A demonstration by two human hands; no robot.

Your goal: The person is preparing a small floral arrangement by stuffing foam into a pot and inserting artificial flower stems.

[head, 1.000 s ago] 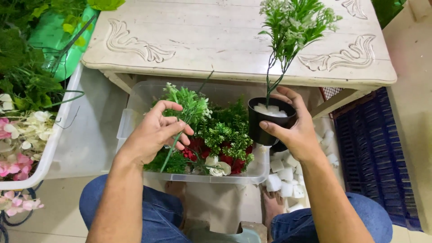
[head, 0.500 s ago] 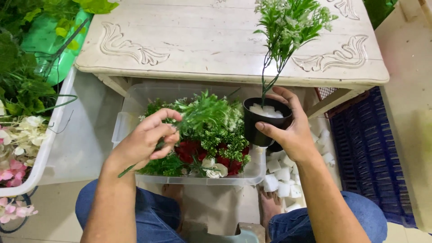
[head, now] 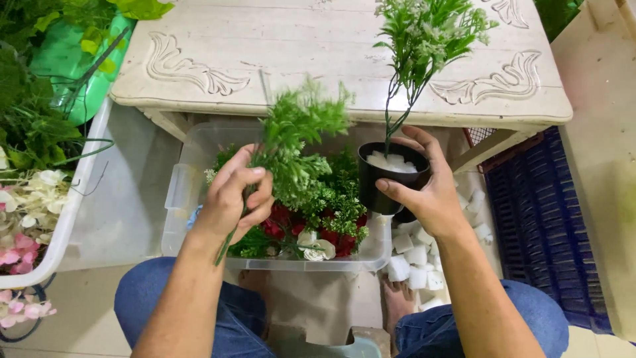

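Observation:
My left hand (head: pixel 233 199) grips the stem of a green artificial sprig (head: pixel 301 129), lifted above a clear plastic bin (head: pixel 179 192) that holds green, red and white artificial flowers (head: pixel 324 219). A small black pot (head: pixel 383 179) filled with white foam sits in my right hand (head: pixel 427 189), just right of the bin. One tall green sprig with small white blooms (head: pixel 424 33) stands in the pot. The two hands are close, with the lifted sprig left of the pot.
A white carved table (head: pixel 331 59) lies ahead. A white tray (head: pixel 59 232) with pink and white flowers and green foliage is at left. White foam pieces (head: pixel 414 255) lie on the floor by my foot. A dark blue crate (head: pixel 543 225) stands at right.
My left hand has pulled the green sprig up out of the bin and raised it toward the pot. The right hand holds the pot in nearly the same place.

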